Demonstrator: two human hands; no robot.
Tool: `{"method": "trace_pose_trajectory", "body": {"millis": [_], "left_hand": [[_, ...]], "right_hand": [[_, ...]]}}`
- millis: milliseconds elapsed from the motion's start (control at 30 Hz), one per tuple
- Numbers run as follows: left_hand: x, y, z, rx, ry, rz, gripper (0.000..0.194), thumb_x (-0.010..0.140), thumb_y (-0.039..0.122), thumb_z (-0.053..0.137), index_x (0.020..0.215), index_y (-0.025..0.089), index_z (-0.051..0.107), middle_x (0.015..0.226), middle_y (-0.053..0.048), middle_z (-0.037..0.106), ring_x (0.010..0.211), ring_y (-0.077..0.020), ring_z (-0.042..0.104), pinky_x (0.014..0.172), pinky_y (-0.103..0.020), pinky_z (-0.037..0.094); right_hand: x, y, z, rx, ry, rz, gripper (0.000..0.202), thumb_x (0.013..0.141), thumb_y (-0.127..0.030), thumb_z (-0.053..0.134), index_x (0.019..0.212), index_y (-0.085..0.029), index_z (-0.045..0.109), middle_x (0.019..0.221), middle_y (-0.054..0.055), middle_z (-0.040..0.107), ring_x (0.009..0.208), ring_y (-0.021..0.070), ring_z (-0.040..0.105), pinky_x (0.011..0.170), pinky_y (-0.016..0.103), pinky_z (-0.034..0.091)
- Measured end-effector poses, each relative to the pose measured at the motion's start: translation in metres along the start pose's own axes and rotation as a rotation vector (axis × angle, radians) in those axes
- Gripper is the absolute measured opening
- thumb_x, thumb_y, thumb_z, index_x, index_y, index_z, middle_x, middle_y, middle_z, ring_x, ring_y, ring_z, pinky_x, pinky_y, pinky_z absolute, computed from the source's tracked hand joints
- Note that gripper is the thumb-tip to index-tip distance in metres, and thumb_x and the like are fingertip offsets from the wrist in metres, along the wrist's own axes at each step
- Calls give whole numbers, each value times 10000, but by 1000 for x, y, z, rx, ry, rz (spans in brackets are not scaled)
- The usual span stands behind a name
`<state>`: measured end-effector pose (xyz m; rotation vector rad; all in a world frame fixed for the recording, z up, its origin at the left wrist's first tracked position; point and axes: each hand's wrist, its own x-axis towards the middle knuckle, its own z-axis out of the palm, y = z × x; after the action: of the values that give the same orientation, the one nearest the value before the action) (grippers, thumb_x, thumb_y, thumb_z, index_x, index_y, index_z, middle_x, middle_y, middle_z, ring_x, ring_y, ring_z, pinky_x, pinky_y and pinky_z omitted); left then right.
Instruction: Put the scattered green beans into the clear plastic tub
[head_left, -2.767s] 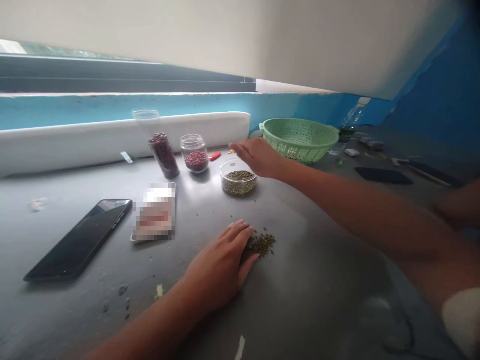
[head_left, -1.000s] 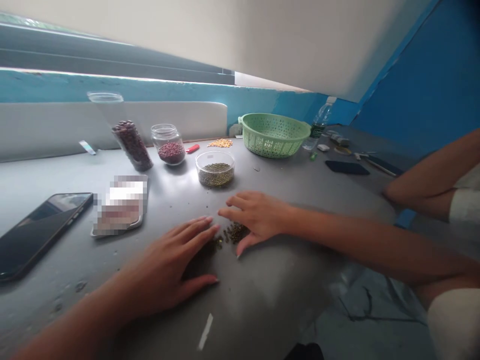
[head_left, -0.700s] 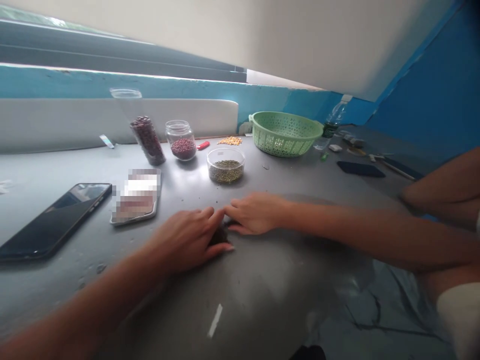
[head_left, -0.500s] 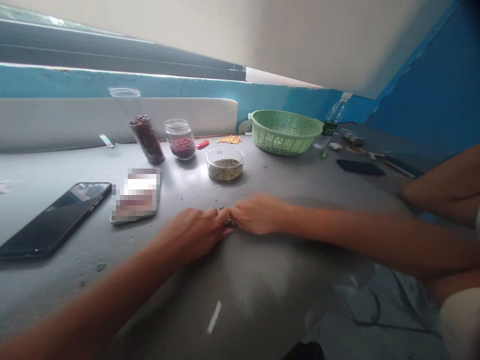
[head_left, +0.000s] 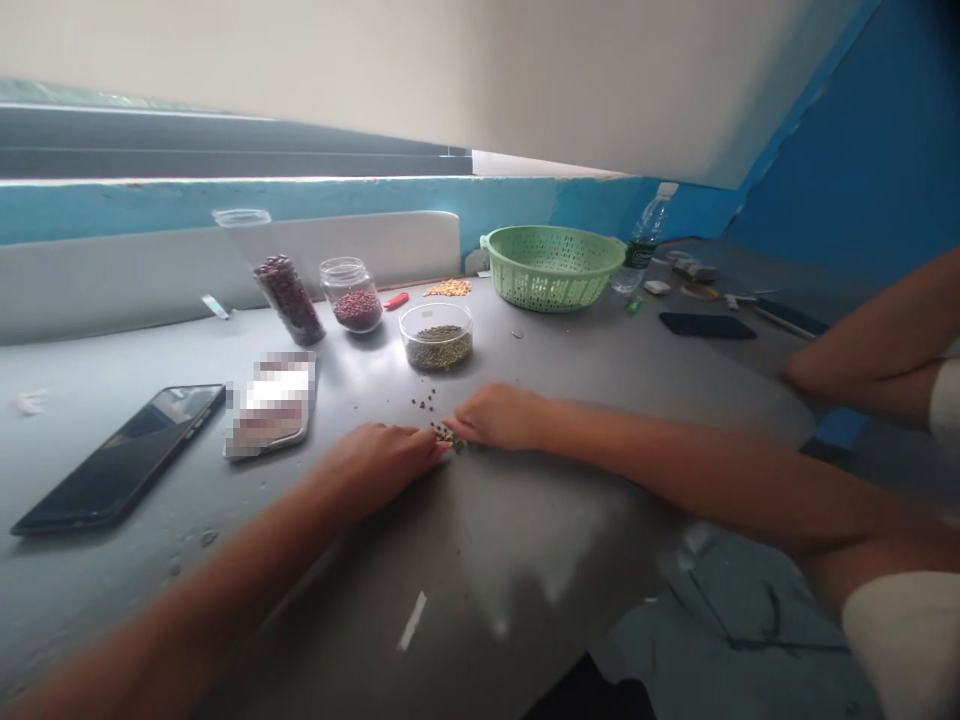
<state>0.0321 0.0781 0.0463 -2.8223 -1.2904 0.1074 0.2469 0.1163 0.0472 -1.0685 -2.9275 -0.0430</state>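
A small pile of green mung beans [head_left: 448,437] lies on the grey table, with a few loose beans trailing behind it. My left hand [head_left: 379,462] is closed at the pile's left side, thumb and curled fingers pinched against beans. From the right, my right hand [head_left: 499,415] reaches in with fingers bent together, their tips on the same pile. How many beans sit inside either hand is hidden. Just behind stands a round clear dish [head_left: 436,340] holding more mung beans.
A jar of red beans [head_left: 356,308], a tall container of dark beans [head_left: 289,300], corn kernels [head_left: 448,288] and a green basket [head_left: 555,270] line the back. A phone [head_left: 112,465] and a blurred packet [head_left: 271,405] lie left. Another person's arm [head_left: 862,340] rests at right, beside a bottle [head_left: 641,245].
My hands have drawn slightly apart, so more of the bean pile shows between them. The view has shifted a little, and the other things stay put.
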Motion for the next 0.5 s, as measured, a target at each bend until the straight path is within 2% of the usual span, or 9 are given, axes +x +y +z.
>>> {"method": "trace_pose_trajectory", "body": {"millis": [133, 267, 333, 400, 500], "left_hand": [[7, -6, -4, -76, 80, -99, 427, 1052, 404, 414, 709, 203, 569, 593, -37, 599, 544, -188, 565, 572, -322, 302], [33, -24, -29, -158, 220, -237, 471, 1040, 442, 391, 648, 209, 506, 541, -9, 499, 513, -149, 438, 581, -319, 320], [58, -38, -47, -184, 300, -325, 485, 1045, 430, 378, 636, 203, 507, 561, -17, 502, 535, -147, 437, 595, -324, 337], [89, -53, -64, -208, 360, -412, 530, 1071, 423, 324, 645, 189, 537, 595, -30, 533, 569, -152, 480, 611, -324, 372], [136, -71, -76, -226, 392, -545, 516, 1093, 426, 344, 758, 150, 622, 698, -31, 603, 660, -162, 576, 669, -318, 463]], "right_hand": [[15, 14, -14, 289, 147, 140, 509, 1070, -353, 447, 634, -147, 609, 583, 3, 559, 564, 104, 404, 596, 291, 270], [51, 35, -47, 564, 275, 348, 510, 1026, -320, 483, 536, -185, 433, 505, -49, 317, 552, 93, 340, 563, 267, 265], [77, 50, -63, 627, 366, 413, 472, 1008, -280, 489, 549, -193, 427, 503, -49, 298, 543, 95, 330, 538, 260, 266], [101, 67, -74, 687, 438, 485, 391, 993, -261, 490, 610, -184, 493, 507, -36, 348, 522, 104, 359, 504, 249, 286], [127, 90, -80, 770, 441, 667, 258, 973, -260, 511, 748, -157, 583, 518, -12, 429, 485, 137, 446, 462, 249, 342]]}}
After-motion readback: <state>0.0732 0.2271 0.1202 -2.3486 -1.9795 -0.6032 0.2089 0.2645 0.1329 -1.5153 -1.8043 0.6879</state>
